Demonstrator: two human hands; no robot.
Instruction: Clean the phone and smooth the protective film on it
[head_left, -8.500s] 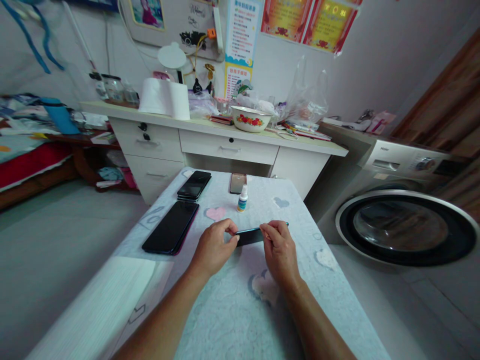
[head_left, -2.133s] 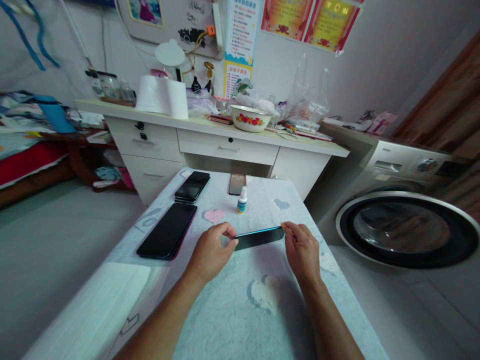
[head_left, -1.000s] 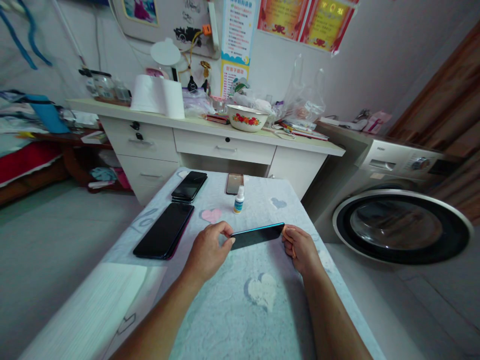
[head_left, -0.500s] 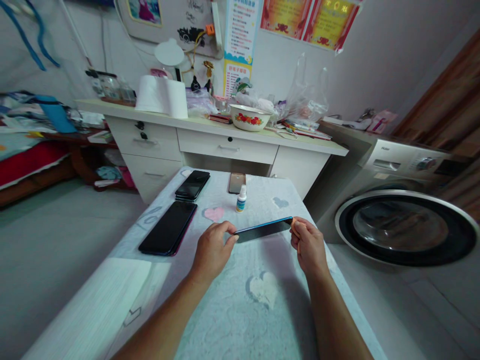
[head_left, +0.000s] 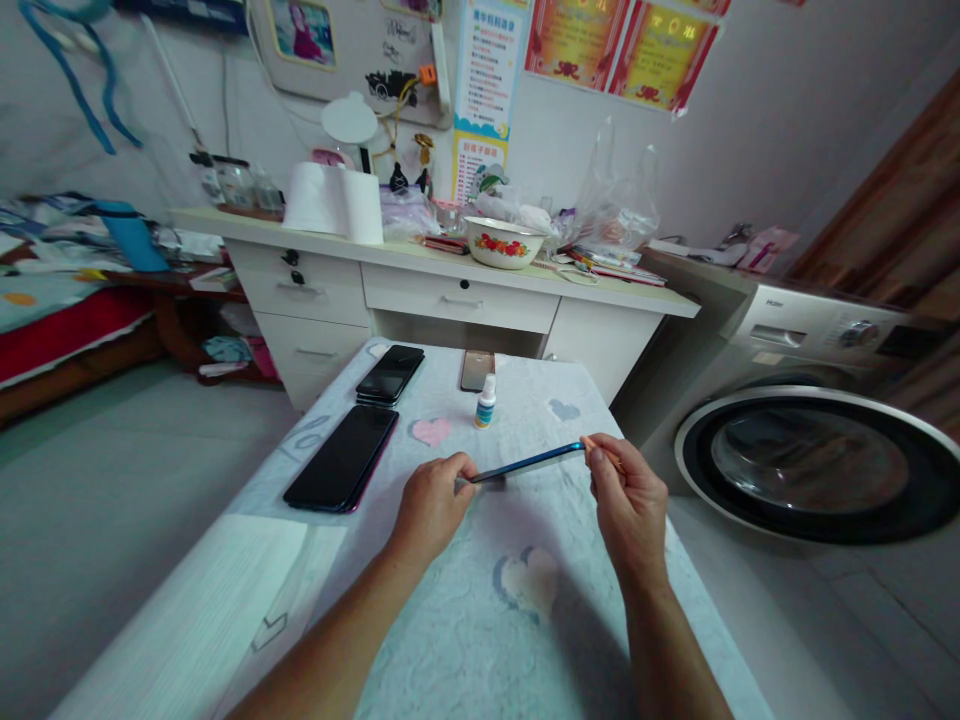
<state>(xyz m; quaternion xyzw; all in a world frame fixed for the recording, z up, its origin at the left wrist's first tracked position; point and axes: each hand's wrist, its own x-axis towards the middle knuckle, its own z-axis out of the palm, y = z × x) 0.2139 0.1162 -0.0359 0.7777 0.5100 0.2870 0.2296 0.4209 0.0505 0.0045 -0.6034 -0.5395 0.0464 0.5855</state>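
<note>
Phone [head_left: 529,462], just one in hand, shows edge-on as a thin, straight slab with a shiny blue rim, its right end tilted higher, above the middle of the pale cloth-covered surface [head_left: 450,630]. Left grip [head_left: 429,508] is clamped on its left end, thumb and finger pinching; right grip [head_left: 634,500] is clamped on its right end, beside something orange [head_left: 613,459], too small to name.

With the held phone as clock centre, one large black phone [head_left: 341,460] lies at nine o'clock, possibly on another. One small white bottle [head_left: 484,405] stands upright near eleven, and at ten sits one stack of phones [head_left: 390,374], its number hard to tell. Just past the bottle lies one brownish phone [head_left: 478,371]. Farther off are one washing machine [head_left: 795,345] at two and one flowered bowl [head_left: 502,245] at twelve.
</note>
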